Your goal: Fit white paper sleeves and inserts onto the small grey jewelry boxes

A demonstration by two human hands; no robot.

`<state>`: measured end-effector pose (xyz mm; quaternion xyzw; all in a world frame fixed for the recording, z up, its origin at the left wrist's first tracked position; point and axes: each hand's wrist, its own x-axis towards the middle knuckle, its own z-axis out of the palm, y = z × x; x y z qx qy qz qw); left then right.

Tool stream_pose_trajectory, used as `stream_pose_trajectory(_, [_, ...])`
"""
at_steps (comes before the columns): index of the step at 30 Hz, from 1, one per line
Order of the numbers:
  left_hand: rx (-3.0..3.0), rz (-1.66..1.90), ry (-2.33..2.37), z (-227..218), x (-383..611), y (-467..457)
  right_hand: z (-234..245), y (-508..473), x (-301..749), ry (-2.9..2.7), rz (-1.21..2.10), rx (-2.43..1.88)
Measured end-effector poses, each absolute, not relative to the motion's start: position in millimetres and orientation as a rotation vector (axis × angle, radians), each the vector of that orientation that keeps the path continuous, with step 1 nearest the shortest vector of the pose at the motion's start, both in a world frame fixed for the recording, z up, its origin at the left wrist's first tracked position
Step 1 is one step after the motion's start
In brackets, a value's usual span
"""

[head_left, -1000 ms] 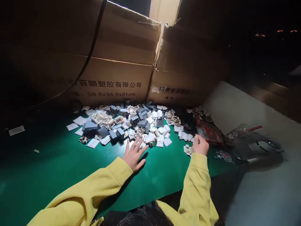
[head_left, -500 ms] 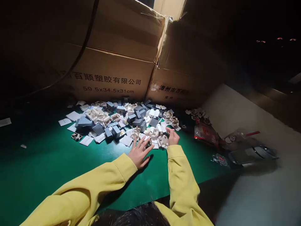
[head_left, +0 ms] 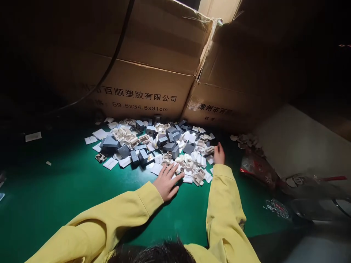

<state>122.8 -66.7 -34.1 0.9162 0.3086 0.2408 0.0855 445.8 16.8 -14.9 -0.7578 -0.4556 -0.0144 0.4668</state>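
A heap of small grey boxes and white folded card pieces (head_left: 153,146) lies on the green mat (head_left: 68,190). My left hand (head_left: 168,180), in a yellow sleeve, rests flat on the mat at the heap's near edge, fingers spread and open, tips touching white pieces. My right hand (head_left: 218,155) lies at the heap's right edge, fingers extended onto the white pieces; nothing shows gripped in it.
Two large cardboard cartons (head_left: 153,73) stand behind the heap, a black cable (head_left: 109,67) draped across the left one. A red packet (head_left: 256,168) and clear plastic bag (head_left: 307,182) lie to the right beside a grey board (head_left: 301,142). Stray white cards (head_left: 33,136) sit left.
My right hand swept from the red packet leftward into the heap's right edge, pushing white pieces together. My left hand stayed at the near edge. The view shifted slightly.
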Motion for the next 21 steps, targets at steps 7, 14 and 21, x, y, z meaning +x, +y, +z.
stream_pose_trajectory(7, [2.530,0.803,1.066,-45.9,123.2,-47.3,-33.5,38.6,383.6,-1.227,0.364,-1.658])
stream_pose_trajectory(14, [2.440,0.930,1.357,-37.5,100.7,-24.1,-31.1,46.4,287.0,-1.292,0.561,-1.498])
stream_pose_trajectory(21, [2.262,1.069,1.669,-40.3,56.9,12.9,-16.1,44.1,253.4,-1.375,0.738,-1.291])
